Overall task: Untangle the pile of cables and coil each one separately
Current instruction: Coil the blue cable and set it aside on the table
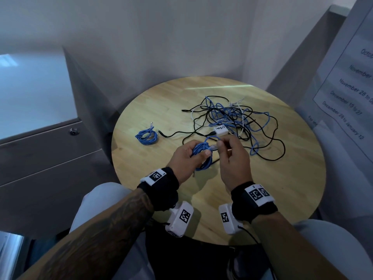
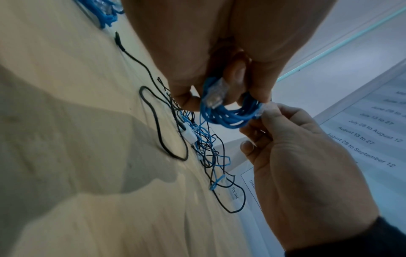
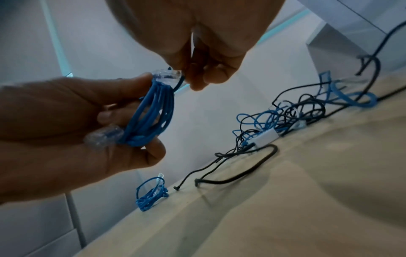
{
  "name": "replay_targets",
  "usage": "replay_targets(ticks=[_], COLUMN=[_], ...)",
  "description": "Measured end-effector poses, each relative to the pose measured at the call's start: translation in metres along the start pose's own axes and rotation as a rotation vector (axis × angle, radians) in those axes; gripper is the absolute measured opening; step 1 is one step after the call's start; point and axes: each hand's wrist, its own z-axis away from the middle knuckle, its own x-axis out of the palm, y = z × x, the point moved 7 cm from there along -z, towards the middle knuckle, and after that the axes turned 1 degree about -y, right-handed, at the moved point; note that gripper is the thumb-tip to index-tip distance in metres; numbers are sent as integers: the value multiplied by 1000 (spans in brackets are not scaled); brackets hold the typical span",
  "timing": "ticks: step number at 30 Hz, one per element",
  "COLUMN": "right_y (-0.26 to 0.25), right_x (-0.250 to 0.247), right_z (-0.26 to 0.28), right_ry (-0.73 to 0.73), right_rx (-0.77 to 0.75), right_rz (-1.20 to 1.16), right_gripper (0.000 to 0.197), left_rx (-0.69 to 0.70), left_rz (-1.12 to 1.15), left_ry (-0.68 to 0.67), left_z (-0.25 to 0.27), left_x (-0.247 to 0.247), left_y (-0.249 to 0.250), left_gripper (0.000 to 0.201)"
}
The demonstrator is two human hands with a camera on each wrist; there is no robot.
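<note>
My left hand [image 1: 188, 156] grips a coiled blue network cable [image 1: 200, 153] above the round wooden table [image 1: 262, 199]. The same coil [image 3: 151, 113] shows in the right wrist view, with a clear plug [image 3: 103, 136] sticking out by the left fingers. My right hand [image 1: 228, 150] pinches the cable's free end just behind its other clear plug [image 3: 167, 75], right beside the coil [image 2: 228, 113]. A second blue cable [image 1: 146, 135] lies coiled on the table to the left. A tangled pile of black, blue and white cables [image 1: 232, 120] lies beyond my hands.
A small white adapter box [image 1: 221, 131] sits in the pile. A grey cabinet [image 1: 50, 150] stands left of the table, and a panel with a printed date sheet [image 1: 347, 93] on the right. A black cable end [image 1: 161, 132] lies between the finished coil and the pile.
</note>
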Motion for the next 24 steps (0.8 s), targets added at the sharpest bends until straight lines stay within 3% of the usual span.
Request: replay_targets(ticks=[6, 13, 15, 18, 21, 22, 24], right_y=[-9, -18, -11, 12, 23, 24, 21], right_x=[3, 6, 7, 6, 20, 23, 16], right_z=[4, 14, 14, 11, 18, 20, 16], right_ry=[29, 21, 7, 1, -140, -201, -254], right_rx=[-24, -4, 133, 473, 775, 790, 688], right_rz=[-17, -43, -163, -382, -783, -805, -600], right_gripper=[11, 7, 16, 17, 17, 18, 20], left_rx=[-106, -51, -53, -31, -27, -26, -45], left_rz=[275, 33, 2, 10, 81, 70, -40], left_ry=[41, 110, 102, 61, 30, 17, -1], left_z=[0, -1, -1, -2, -1, -1, -2], left_x=[-1, -7, -7, -2, 0, 0, -1], left_y=[-13, -14, -14, -12, -10, -11, -12], left_gripper=[21, 18, 15, 19, 22, 21, 16])
